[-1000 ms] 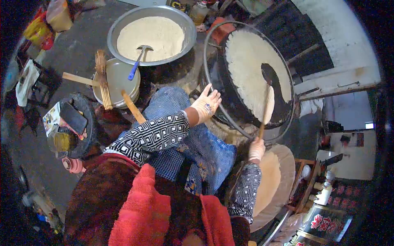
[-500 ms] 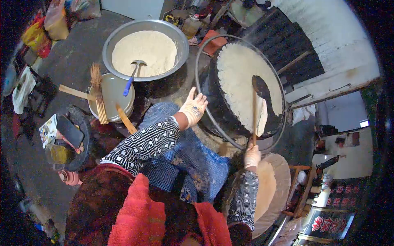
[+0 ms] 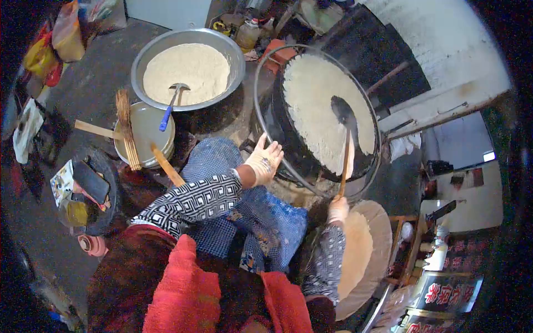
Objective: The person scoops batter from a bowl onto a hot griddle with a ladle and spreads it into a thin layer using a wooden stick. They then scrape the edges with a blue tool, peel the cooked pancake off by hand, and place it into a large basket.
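A pale layer of batter [image 3: 322, 102] lay ahead of my hands, spread over a round black griddle [image 3: 361, 165] with a dark curved patch bare. Over that patch reached my wooden tool [image 3: 346, 169], slanting up and away from my right hand [image 3: 338, 211] — its fingers were curled firmly round the handle's near end. My left hand [image 3: 265, 162] was well apart from it, empty, thumb raised and fingers spread beside the metal ring [image 3: 256, 105] round the griddle; whether they touched it, I couldn't tell. Below my right hand sat a broad round tray [image 3: 378, 238] with a tan sheet on it. Beyond my left hand — forward and leftward — stood a metal basin [image 3: 237, 58] of batter.
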{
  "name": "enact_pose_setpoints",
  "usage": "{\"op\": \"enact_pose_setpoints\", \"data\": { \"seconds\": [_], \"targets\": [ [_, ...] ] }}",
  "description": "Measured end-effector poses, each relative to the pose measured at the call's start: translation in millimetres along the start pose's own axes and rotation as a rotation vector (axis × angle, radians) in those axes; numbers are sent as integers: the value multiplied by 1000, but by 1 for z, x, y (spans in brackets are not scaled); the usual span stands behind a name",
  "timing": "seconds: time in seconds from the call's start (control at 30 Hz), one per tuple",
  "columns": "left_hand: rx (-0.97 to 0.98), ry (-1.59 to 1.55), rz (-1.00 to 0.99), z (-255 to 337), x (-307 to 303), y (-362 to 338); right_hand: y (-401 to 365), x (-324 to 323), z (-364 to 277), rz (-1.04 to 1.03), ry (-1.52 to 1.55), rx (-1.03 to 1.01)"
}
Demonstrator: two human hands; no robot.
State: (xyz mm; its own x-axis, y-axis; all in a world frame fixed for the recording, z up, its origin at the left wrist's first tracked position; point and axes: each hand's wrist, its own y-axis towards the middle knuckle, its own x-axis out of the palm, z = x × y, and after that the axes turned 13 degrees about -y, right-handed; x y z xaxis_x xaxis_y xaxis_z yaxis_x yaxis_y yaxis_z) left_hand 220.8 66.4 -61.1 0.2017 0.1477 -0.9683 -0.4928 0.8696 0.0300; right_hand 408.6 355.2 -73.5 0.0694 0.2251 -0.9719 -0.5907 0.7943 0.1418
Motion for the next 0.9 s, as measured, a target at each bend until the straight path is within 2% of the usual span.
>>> {"op": "enact_pose_setpoints", "data": {
  "seconds": [0.03,0.1,0.17,0.23,0.3,0.43,0.47,0.5,0.57,0.63,0.7,0.73,0.77,0.83,0.9],
  "targets": [
    [12,4,-10,1,4,-1,4,-8,-2,24,27,-38],
    [-5,109,119,-2,12,2,0,-17,-12,93,-25,-91],
    [-28,90,94,-8,16,4,-8,-13,-13,42,-82,-137],
    [-15,85,118,-17,17,5,4,9,2,28,-70,-33],
    [-15,112,129,-23,17,7,17,18,4,146,-69,-62],
    [-57,99,148,-34,14,10,-3,-13,-20,96,-40,-194],
    [-73,77,160,-37,14,11,-7,-13,-23,-5,-40,-145],
    [-81,96,181,-39,14,12,-8,-8,-14,-19,-44,-133],
    [-107,95,176,-45,15,15,13,0,-2,10,11,-21],
    [-126,159,167,-51,10,16,19,-7,-7,91,11,-64],
    [-140,156,203,-61,15,21,10,-18,-20,63,98,-108],
    [-137,132,236,-67,17,23,-1,-15,-25,44,343,-135],
    [-139,106,269,-72,20,25,-10,-11,-32,13,-80,-194],
    [-171,100,246,-76,14,24,-10,-1,-22,60,86,-79],
    [-194,182,195,-85,6,27,9,2,-16,81,68,14]
  ]
}}
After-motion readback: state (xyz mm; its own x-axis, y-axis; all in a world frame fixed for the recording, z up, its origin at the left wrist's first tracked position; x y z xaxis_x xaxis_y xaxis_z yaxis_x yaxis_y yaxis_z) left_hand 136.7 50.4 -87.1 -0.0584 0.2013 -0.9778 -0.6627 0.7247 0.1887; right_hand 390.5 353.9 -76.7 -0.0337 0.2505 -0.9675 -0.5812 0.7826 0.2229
